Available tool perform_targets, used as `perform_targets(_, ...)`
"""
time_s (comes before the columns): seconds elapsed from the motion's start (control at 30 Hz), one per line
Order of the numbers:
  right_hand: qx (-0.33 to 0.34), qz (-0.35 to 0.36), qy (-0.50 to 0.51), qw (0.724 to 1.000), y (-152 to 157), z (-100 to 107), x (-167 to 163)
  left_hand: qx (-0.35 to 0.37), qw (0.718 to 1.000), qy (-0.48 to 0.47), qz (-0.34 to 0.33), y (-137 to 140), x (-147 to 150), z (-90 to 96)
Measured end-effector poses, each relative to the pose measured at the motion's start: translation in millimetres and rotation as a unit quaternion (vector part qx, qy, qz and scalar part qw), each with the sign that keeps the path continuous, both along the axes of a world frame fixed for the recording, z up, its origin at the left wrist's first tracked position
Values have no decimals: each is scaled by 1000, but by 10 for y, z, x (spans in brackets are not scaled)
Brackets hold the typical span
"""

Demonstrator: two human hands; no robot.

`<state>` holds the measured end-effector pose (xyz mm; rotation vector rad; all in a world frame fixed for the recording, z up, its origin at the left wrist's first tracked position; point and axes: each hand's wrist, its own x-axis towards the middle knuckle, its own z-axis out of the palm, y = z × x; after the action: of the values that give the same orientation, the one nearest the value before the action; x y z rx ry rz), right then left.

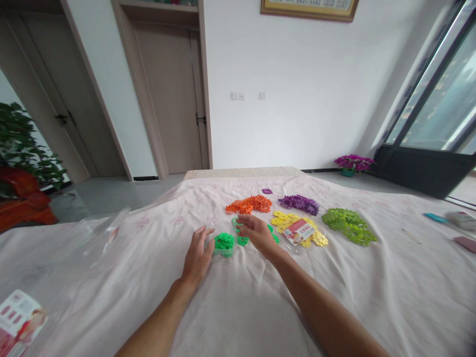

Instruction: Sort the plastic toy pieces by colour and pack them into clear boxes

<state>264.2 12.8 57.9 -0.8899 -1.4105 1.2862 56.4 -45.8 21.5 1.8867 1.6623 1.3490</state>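
Head view: green pieces (pixel 224 241) are heaped in a clear tray (pixel 223 253) beside the loosely spread left hand (pixel 198 252); whether anything is gripped by the right hand (pixel 257 234) cannot be told. Light, stiff handling is judged likely, best pinched by edges.

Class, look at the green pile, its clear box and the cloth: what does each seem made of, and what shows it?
Green pile: probably plastic, finish unclear; the pieces are bright and evenly coloured.
Box: apparently glossy clear plastic; the green shows through its wall and its edge catches light.
Cloth: fabric, matt, perhaps cotton or a blend; it lies in soft creases without shine.
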Motion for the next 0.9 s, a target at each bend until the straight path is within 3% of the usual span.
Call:
perform_targets(0.1, 56, -83, -121, 988, 140, -25, 200, -2, 1000, 2, -3, 8, -8, -15)
perform_targets(0.17, 105, -157, -267, 945, 225, -20, 387, -2, 1000, 2, -4, 13, -13, -23)
perform_targets(0.23, 134, -195, -402, 884, 267, 7, 570, -1, 1000, 1, -5, 15, -14, -29)
perform_targets(0.33, 132, -187, -545, 806, 248, 75, 760, 4, 1000, -4, -8, 15, -13, -33)
perform_targets(0.43, 118, -151, -618, 763, 193, 123, 818, 10, 1000, -7, -12, 17, -12, -37)
perform_targets(0.53, 106, -122, -644, 748, 169, 116, 799, 14, 1000, -5, -14, 20, -13, -41)
perform_targets(0.67, 111, -119, -642, 749, 188, 67, 779, 21, 1000, -7, -14, 18, -14, -42)
perform_targets(0.9, 113, -127, -587, 792, 241, 17, 804, 16, 1000, 1, -12, 12, -18, -36)
